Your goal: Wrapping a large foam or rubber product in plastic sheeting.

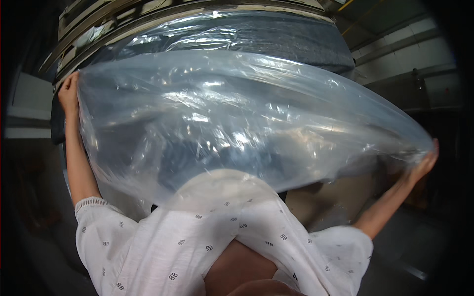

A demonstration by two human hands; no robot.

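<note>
A large clear plastic sheet or bag (217, 108) is stretched wide between my two hands, glossy and creased. My left hand (70, 93) grips its far left corner, fingers closed on the film. Out at the right, my right hand (425, 160) is closed on the gathered right end, slightly blurred. The near edge of the plastic lies against the front of my white shirt. Whether it is a single layer or a bag I cannot tell. Beyond it is a big dark grey block-like item (291, 42), partly under shiny film.
Wooden slats (163, 12), like a pallet or rack, run along the far side behind the grey item. Grey floor (395, 246) shows at the lower right. A pale wall with beams (405, 44) stands at the upper right.
</note>
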